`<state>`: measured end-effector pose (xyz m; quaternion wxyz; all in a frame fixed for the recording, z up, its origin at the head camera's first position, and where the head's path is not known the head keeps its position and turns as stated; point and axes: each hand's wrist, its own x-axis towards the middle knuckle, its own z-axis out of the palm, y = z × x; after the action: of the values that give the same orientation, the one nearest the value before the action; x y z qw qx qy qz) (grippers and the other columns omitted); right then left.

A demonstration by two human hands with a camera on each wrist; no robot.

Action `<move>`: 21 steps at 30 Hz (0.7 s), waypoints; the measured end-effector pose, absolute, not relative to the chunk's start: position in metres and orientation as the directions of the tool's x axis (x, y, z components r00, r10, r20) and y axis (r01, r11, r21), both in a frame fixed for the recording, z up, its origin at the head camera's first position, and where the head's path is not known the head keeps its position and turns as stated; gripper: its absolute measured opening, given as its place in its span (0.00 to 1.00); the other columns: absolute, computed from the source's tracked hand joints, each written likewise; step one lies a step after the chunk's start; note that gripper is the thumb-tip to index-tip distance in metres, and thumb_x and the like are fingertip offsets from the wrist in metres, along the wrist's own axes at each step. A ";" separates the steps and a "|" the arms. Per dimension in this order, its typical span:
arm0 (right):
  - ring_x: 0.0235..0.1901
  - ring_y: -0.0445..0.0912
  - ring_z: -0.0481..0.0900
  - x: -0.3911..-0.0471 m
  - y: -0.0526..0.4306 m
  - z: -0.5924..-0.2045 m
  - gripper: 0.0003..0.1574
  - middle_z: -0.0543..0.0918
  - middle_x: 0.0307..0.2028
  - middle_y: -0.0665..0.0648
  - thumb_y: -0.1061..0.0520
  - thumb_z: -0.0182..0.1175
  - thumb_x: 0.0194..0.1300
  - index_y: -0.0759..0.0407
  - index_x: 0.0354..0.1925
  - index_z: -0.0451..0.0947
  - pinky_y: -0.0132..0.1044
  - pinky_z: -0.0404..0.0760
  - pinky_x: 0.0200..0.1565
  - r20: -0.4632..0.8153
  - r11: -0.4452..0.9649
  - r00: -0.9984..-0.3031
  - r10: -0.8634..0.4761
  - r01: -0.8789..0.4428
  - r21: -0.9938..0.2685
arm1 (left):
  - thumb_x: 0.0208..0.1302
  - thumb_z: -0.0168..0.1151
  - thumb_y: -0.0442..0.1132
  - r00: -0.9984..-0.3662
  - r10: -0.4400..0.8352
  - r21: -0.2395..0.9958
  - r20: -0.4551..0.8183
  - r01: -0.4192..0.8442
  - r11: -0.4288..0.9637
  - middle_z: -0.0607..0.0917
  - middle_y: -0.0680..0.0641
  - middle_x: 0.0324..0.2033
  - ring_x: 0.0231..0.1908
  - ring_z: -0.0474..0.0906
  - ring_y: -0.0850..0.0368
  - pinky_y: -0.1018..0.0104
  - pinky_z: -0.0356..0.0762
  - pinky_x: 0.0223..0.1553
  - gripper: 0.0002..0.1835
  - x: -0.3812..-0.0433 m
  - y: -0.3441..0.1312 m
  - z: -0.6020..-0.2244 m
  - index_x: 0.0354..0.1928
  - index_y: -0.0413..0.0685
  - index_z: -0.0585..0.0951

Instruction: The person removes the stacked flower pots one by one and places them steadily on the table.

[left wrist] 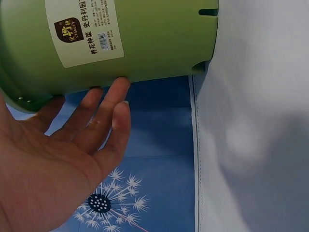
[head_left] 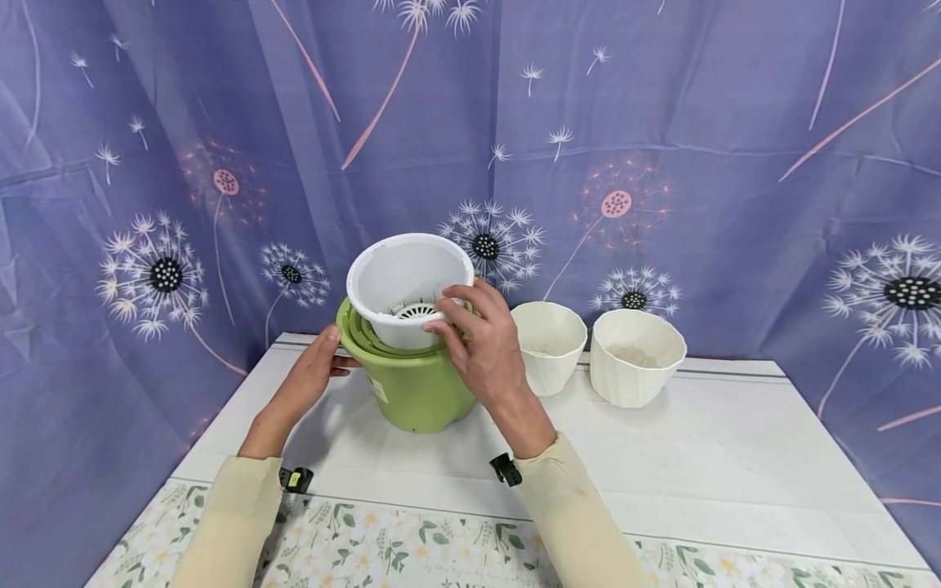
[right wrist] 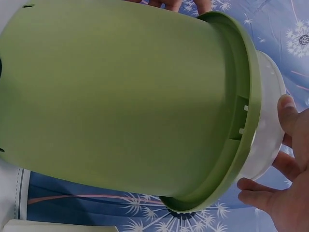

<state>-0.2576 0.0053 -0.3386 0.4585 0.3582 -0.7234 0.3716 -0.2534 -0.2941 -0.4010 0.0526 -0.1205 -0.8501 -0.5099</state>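
Observation:
A white plastic flowerpot with a slotted base sits tilted inside the mouth of a green flowerpot. Several green rims show nested around it. My right hand pinches the white pot's near right rim, and the right wrist view shows its thumb against that rim. On the far left side my left hand touches the green pot below its rim. Its fingers lie fairly straight along the pot's wall in the left wrist view, beside a printed label.
Two cream faceted pots stand right of the green one: a nearer pot and a farther pot, each with pale contents at the bottom. A white cloth with a floral front border covers the table. Behind hangs a blue dandelion curtain.

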 end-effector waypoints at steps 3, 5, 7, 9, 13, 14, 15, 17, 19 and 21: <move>0.58 0.65 0.81 -0.258 0.006 -0.338 0.15 0.89 0.48 0.62 0.54 0.78 0.60 0.63 0.42 0.91 0.53 0.74 0.71 0.936 0.462 -0.307 -0.172 -0.864 -0.199 | 0.88 0.27 0.58 -0.965 0.155 0.854 0.212 0.260 0.451 0.76 0.33 0.67 0.57 0.83 0.33 0.53 0.82 0.55 0.35 -0.253 -0.294 -0.401 0.82 0.43 0.60; 0.59 0.64 0.81 -0.258 0.006 -0.337 0.15 0.89 0.48 0.62 0.55 0.78 0.60 0.63 0.42 0.91 0.53 0.74 0.70 0.940 0.458 -0.297 -0.166 -0.868 -0.193 | 0.88 0.27 0.58 -0.964 0.158 0.854 0.213 0.262 0.449 0.76 0.33 0.67 0.57 0.83 0.33 0.51 0.82 0.56 0.35 -0.253 -0.294 -0.400 0.82 0.43 0.60; 0.59 0.63 0.81 -0.258 0.007 -0.336 0.14 0.89 0.48 0.62 0.55 0.78 0.60 0.62 0.42 0.91 0.54 0.74 0.71 0.944 0.452 -0.288 -0.160 -0.872 -0.190 | 0.88 0.27 0.58 -0.964 0.159 0.855 0.215 0.264 0.446 0.76 0.32 0.67 0.57 0.83 0.32 0.48 0.82 0.57 0.35 -0.253 -0.294 -0.400 0.81 0.42 0.60; 0.60 0.63 0.81 -0.258 0.007 -0.335 0.15 0.88 0.48 0.62 0.56 0.78 0.59 0.62 0.42 0.91 0.54 0.74 0.71 0.948 0.444 -0.280 -0.152 -0.876 -0.188 | 0.88 0.27 0.58 -0.963 0.160 0.857 0.215 0.265 0.442 0.76 0.32 0.66 0.57 0.82 0.32 0.49 0.82 0.56 0.35 -0.254 -0.294 -0.400 0.81 0.41 0.60; 0.63 0.64 0.80 -0.257 0.009 -0.334 0.15 0.88 0.48 0.63 0.57 0.79 0.58 0.63 0.42 0.90 0.55 0.73 0.72 0.953 0.428 -0.266 -0.142 -0.885 -0.183 | 0.88 0.27 0.59 -0.965 0.161 0.857 0.208 0.259 0.445 0.75 0.32 0.68 0.58 0.82 0.32 0.52 0.82 0.56 0.36 -0.254 -0.294 -0.400 0.81 0.42 0.60; 0.63 0.64 0.79 -0.257 0.009 -0.334 0.15 0.88 0.49 0.63 0.57 0.79 0.58 0.62 0.42 0.90 0.55 0.73 0.72 0.955 0.426 -0.263 -0.140 -0.886 -0.181 | 0.88 0.27 0.59 -0.965 0.161 0.858 0.206 0.258 0.444 0.75 0.32 0.68 0.58 0.82 0.32 0.51 0.82 0.56 0.36 -0.254 -0.294 -0.400 0.82 0.42 0.59; 0.63 0.64 0.79 -0.257 0.009 -0.334 0.15 0.88 0.49 0.63 0.57 0.79 0.58 0.62 0.42 0.90 0.55 0.72 0.72 0.956 0.423 -0.260 -0.138 -0.888 -0.180 | 0.88 0.27 0.59 -0.965 0.162 0.859 0.205 0.256 0.444 0.74 0.33 0.69 0.58 0.82 0.32 0.52 0.82 0.56 0.36 -0.254 -0.294 -0.400 0.82 0.43 0.59; 0.63 0.65 0.79 -0.256 0.010 -0.333 0.15 0.88 0.49 0.63 0.57 0.78 0.58 0.62 0.42 0.90 0.55 0.71 0.72 0.959 0.418 -0.252 -0.132 -0.891 -0.177 | 0.88 0.27 0.59 -0.966 0.161 0.861 0.203 0.254 0.440 0.74 0.33 0.70 0.58 0.82 0.32 0.53 0.82 0.56 0.36 -0.254 -0.294 -0.400 0.82 0.43 0.58; 0.63 0.65 0.79 -0.255 0.011 -0.332 0.14 0.88 0.49 0.63 0.56 0.78 0.60 0.62 0.42 0.90 0.55 0.71 0.73 0.962 0.410 -0.246 -0.120 -0.895 -0.178 | 0.88 0.27 0.59 -0.966 0.162 0.863 0.203 0.255 0.437 0.73 0.33 0.70 0.58 0.82 0.32 0.56 0.82 0.55 0.36 -0.254 -0.295 -0.401 0.82 0.43 0.58; 0.63 0.65 0.80 -0.255 0.011 -0.331 0.15 0.88 0.49 0.64 0.54 0.76 0.62 0.63 0.42 0.90 0.55 0.70 0.73 0.965 0.396 -0.239 -0.107 -0.900 -0.180 | 0.88 0.27 0.59 -0.965 0.163 0.863 0.207 0.258 0.434 0.73 0.33 0.70 0.58 0.82 0.31 0.56 0.82 0.55 0.36 -0.254 -0.295 -0.401 0.83 0.43 0.58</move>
<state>-0.2550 0.0113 -0.3309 0.4914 0.3725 -0.6758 0.4037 -0.2538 -0.2950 -0.4008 0.0460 -0.1245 -0.8455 -0.5172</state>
